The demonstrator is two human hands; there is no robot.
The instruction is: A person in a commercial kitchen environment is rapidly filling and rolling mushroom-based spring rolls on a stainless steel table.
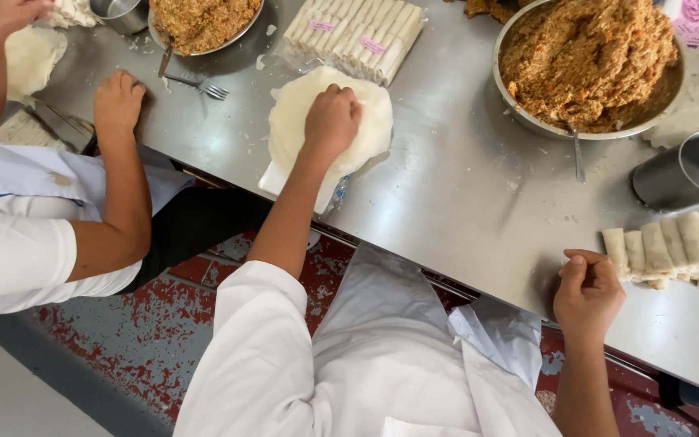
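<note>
My left hand (332,121) lies on a stack of round white wrappers (289,129) on the steel table (463,186), fingers curled down and pinching at the top sheet. My right hand (588,295) rests at the table's near edge with its fingers loosely closed and nothing visible in them. It is just left of a row of finished pale rolls (677,243). A large metal bowl of brown minced filling (588,57) sits beyond, with a spoon handle (578,154) sticking out toward me.
A co-worker in white sits at the left, one hand (119,101) on the table, the other (10,16) on another wrapper pile. Also there: a smaller filling bowl (204,24), a fork (200,85), a tray of packed rolls (357,36), a metal cup (693,170).
</note>
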